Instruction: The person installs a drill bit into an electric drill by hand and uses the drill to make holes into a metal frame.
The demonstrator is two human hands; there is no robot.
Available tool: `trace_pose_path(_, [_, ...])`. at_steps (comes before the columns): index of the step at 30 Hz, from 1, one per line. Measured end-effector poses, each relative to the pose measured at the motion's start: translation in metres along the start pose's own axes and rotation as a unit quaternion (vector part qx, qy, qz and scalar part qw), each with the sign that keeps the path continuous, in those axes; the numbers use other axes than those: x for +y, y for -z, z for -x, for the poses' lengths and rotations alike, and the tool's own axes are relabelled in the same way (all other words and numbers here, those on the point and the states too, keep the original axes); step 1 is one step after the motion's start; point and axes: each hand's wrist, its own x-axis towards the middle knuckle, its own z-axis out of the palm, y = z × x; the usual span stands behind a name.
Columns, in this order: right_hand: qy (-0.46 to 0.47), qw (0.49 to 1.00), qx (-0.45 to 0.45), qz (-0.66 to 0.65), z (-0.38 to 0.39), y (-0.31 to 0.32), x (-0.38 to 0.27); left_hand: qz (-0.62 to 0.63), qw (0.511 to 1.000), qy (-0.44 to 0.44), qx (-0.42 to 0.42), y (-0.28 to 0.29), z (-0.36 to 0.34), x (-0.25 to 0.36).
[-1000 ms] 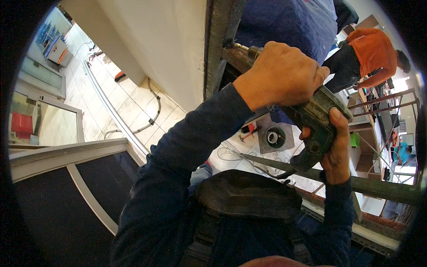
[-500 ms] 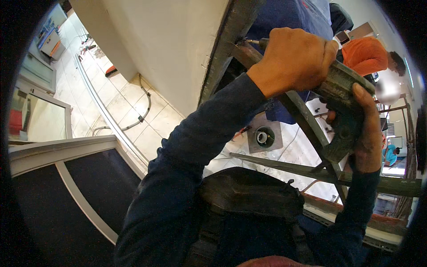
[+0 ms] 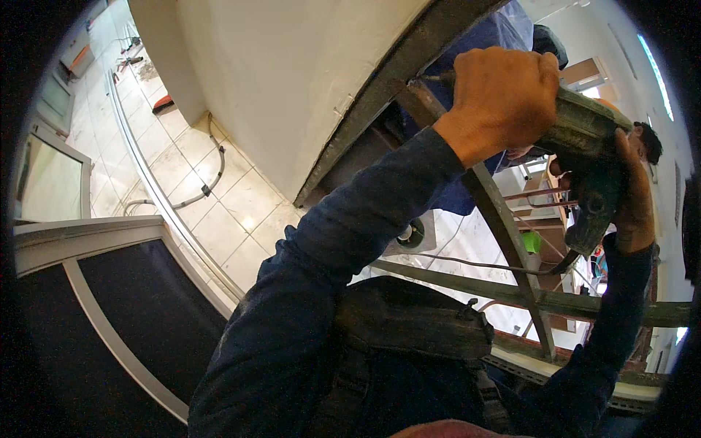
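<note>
A dark green, worn power drill [image 3: 588, 135] lies across the upper right, its cord running from the base of the handle. My left hand [image 3: 504, 98] is closed around the drill's front end, knuckles up. Around the handle wraps my right hand [image 3: 637, 190], with part of its fingers hidden behind the tool. A thin bit [image 3: 432, 78] points left from under my left hand to the corner where a brown metal bar meets the dark steel edge beam [image 3: 387, 69] along the wall. Whether its tip touches the metal I cannot tell.
Dark metal bars [image 3: 504, 212] cross below the drill. A white wall [image 3: 270, 80] stands left of the beam. On the tiled floor below lie a hose [image 3: 219, 171] and a round drain-like opening [image 3: 414, 235]. Behind my right hand is another person's head [image 3: 648, 142]. A dark-panelled frame [image 3: 146, 292] stands lower left.
My view has shifted, and the drill with both hands sits farther right in it. The drill's cord now shows. The other person's orange top is now mostly hidden behind the drill.
</note>
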Motion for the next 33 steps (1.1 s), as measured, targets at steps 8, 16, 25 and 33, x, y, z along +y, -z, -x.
trace_pose_path(8, [0.002,0.998,0.030,0.048,0.001,0.002,-0.011,0.033,0.999,0.002,0.029,-0.002,-0.002,0.001])
trace_pose_path(16, [-0.006,0.992,0.121,0.038,0.005,-0.014,-0.018,0.110,0.990,0.083,0.032,0.004,-0.004,-0.003])
trace_pose_path(25, [-0.003,0.982,-0.001,0.188,-0.006,0.008,-0.023,-0.023,0.997,0.038,0.065,0.000,-0.012,-0.003])
trace_pose_path(33, [0.026,0.969,0.029,0.245,-0.006,-0.009,-0.038,0.024,0.995,0.084,0.052,0.006,-0.018,-0.003])
